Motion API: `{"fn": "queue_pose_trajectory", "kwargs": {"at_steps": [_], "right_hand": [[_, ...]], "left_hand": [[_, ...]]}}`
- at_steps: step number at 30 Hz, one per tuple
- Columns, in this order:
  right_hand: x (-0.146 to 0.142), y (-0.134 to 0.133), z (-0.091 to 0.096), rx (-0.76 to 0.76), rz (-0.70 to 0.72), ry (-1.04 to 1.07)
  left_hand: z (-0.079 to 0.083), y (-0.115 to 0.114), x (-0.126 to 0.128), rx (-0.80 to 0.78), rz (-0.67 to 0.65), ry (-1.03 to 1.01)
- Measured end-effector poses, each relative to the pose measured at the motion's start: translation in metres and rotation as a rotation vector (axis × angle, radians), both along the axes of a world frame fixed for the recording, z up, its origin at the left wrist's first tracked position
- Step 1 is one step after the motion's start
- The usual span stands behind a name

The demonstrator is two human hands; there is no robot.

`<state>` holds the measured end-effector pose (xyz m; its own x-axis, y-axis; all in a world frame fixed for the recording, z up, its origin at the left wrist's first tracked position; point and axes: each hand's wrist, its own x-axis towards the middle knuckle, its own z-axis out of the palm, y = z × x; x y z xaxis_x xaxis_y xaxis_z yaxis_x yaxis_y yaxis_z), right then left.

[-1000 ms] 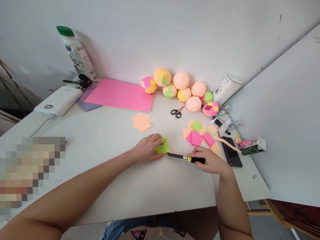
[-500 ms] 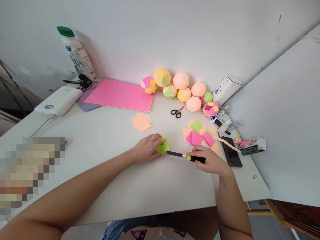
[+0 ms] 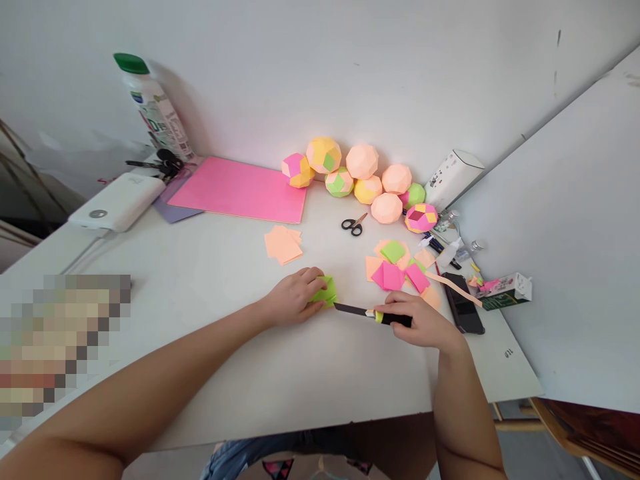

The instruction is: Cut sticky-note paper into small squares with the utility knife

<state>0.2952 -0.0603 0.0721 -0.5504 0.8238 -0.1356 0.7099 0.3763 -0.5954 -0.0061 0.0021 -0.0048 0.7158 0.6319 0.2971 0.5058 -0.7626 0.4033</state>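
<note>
My left hand (image 3: 297, 297) is closed over a folded piece of green paper (image 3: 327, 291) on the table; its fingers hide the paper's left part. In my right hand (image 3: 417, 320) is a utility knife (image 3: 393, 319) with a black and yellow handle. Its dark blade points left, the tip just at the lower right edge of the green paper. Beyond my right hand lie pink paper squares (image 3: 388, 276) mixed with green and peach ones. A small stack of peach paper (image 3: 283, 245) rests past my left hand.
Several faceted paper balls (image 3: 363, 162) line the wall, with scissors (image 3: 355, 225) in front. A pink sheet (image 3: 240, 190), a white power bank (image 3: 117, 202) and a bottle (image 3: 155, 110) stand left. At right are a phone (image 3: 463, 303) and a carton (image 3: 507, 292).
The knife has shifted very slightly to the right, and its tip has drawn back from the green paper's edge. My left hand stays on the paper.
</note>
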Motion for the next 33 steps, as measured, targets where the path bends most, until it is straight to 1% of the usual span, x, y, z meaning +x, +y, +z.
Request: {"fn": "queue_pose_trajectory", "kwargs": {"at_steps": [6,12,18,21,24,26,28,33], "right_hand": [[-0.001,0.001,0.000,0.010,0.006,0.010],[-0.006,0.000,0.001,0.031,-0.039,-0.032],[-0.014,0.002,-0.009,0.112,-0.069,-0.080],[-0.018,0.002,-0.013,0.172,-0.085,-0.060],[-0.019,0.003,-0.014,0.202,-0.107,-0.032],[-0.016,0.003,-0.012,0.195,-0.099,-0.028],[-0.010,0.004,-0.009,0.180,-0.087,-0.019],[0.003,0.004,-0.001,0.147,-0.119,0.009]], "left_hand": [[-0.002,-0.001,0.002,0.034,0.017,-0.028],[-0.002,-0.001,0.003,0.038,0.021,-0.027],[-0.005,-0.002,0.002,0.062,-0.002,-0.121],[-0.006,-0.001,0.002,0.082,-0.009,-0.166],[-0.004,-0.001,0.002,0.076,-0.013,-0.082],[0.000,-0.001,0.002,0.062,-0.013,0.016],[0.003,-0.001,0.001,0.047,-0.010,0.072],[0.002,-0.001,0.001,-0.004,0.008,0.038]]}}
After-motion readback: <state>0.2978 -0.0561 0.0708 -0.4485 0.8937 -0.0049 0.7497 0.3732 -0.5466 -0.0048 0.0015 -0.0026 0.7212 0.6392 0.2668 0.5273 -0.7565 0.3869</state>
